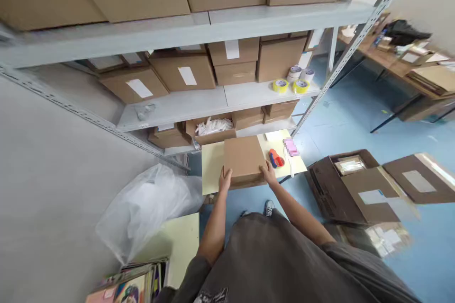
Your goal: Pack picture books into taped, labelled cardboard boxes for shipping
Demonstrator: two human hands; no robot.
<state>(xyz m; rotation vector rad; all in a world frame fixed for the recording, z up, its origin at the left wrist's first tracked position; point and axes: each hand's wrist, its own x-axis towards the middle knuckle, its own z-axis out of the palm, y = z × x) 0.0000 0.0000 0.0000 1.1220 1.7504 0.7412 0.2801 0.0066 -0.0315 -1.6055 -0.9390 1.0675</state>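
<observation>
A plain brown cardboard box (243, 157) lies flat on a small pale yellow table (212, 166) in front of me. My left hand (225, 180) grips its near left corner, fingers curled over the edge. My right hand (268, 173) clasps the near right corner the same way. Just right of the box on the table lie a red and blue tape dispenser (275, 158) and a pink item (290, 147).
Grey metal shelving (199, 104) with cardboard boxes and tape rolls (290, 85) stands behind the table. A clear plastic bag (149, 206) sits at left, open boxes (350, 184) on the blue floor at right. A wooden desk (401, 66) stands far right.
</observation>
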